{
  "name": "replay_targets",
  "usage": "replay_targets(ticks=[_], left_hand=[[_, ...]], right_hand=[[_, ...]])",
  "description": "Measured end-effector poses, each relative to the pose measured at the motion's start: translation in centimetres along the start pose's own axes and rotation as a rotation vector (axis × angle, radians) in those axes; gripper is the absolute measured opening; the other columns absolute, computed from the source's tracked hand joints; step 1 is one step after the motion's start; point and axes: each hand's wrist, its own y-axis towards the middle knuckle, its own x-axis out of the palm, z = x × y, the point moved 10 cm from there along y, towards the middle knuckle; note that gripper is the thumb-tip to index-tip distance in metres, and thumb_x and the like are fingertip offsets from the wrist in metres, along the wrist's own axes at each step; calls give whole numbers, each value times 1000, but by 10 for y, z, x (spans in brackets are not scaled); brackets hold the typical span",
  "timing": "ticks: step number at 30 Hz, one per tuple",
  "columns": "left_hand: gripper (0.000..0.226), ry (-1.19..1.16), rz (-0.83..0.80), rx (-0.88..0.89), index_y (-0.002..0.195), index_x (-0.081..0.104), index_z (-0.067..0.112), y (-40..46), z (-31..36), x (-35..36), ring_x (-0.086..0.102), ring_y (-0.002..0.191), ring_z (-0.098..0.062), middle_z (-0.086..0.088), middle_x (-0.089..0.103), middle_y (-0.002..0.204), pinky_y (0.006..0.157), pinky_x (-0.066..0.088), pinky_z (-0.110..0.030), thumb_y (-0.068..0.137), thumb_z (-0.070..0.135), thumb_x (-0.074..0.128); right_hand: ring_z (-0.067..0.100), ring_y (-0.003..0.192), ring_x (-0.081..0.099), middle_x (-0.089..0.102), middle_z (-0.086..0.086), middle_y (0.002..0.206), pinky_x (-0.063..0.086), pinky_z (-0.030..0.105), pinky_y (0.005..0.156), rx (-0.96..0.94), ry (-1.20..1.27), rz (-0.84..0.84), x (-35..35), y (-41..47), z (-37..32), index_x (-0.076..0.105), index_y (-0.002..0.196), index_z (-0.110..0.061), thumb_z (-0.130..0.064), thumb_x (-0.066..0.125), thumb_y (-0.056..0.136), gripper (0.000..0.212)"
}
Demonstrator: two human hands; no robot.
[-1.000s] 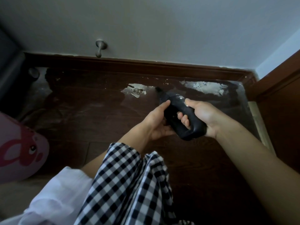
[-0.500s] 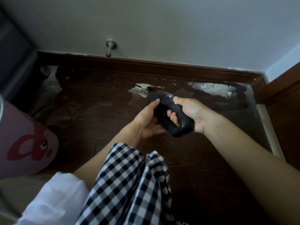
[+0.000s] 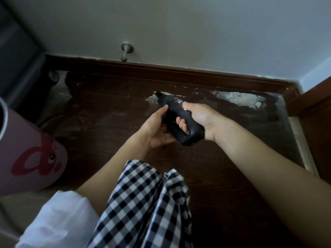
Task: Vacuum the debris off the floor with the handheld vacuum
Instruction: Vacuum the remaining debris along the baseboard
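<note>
Right hand [image 3: 200, 117] grips the vacuum [image 3: 176, 119] handle, left hand [image 3: 156, 128] cups its body loosely, nozzle pointing 11 o'clock at debris [image 3: 151, 98].

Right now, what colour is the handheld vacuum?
Black, seen in the head view: handheld vacuum.
</note>
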Motion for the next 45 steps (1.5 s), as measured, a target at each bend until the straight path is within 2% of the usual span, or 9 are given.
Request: replay_targets(ticks=[5,9,11,17,24,34,40,45], left_hand=[[43,21,25,8,114,58,10,4,6,-1,65,98,-28,-13,66,108,73,55,-40,96,48,49],[49,17,57,20,127,55,12,4,11,-7,66,97,-28,-14,64,114,64,57,-38,95,49,50],[50,27,74,23,129,54,12,5,12,-10,66,99,-29,-15,64,118,66,57,-38,95,49,51],[51,61,55,-15,126,57,13,8,4,1,66,94,-27,-12,66,107,74,55,-40,94,52,51],[51,103,1,-58,125,57,13,12,-14,23,65,98,-28,-13,65,114,75,55,-39,93,53,51],[50,155,-47,-76,125,57,16,11,-27,42,65,94,-26,-9,65,109,73,54,-39,94,54,49],[47,174,-36,-79,120,59,16,12,-29,37,64,91,-25,-8,66,103,76,53,-38,93,54,49],[49,146,-6,-58,124,58,18,9,-21,22,65,95,-25,-8,66,108,70,54,-38,92,54,50]], right_hand=[[10,35,51,53,10,71,43,17,34,-3,31,-7,1,9,-6,45,126,-1,-32,42,102,40],[9,35,51,53,10,69,43,17,33,-2,40,-30,8,12,-9,47,121,-1,-32,42,102,37],[9,34,50,52,9,67,42,17,33,-7,43,-39,9,12,-8,47,119,0,-32,41,102,37],[10,35,51,54,9,67,42,17,34,-8,45,39,-6,6,-4,47,130,-2,-32,43,101,42],[10,34,52,55,10,70,42,18,34,-14,93,123,-35,-9,2,46,131,-3,-33,45,100,43],[9,36,51,57,9,67,42,17,34,-42,104,200,-58,-23,9,49,125,1,-34,44,101,43],[9,35,51,56,9,68,42,17,34,-30,109,184,-54,-25,14,49,125,1,-34,43,101,43],[9,35,50,54,8,67,41,17,33,-1,130,111,-37,-17,15,48,127,1,-36,42,101,45]])
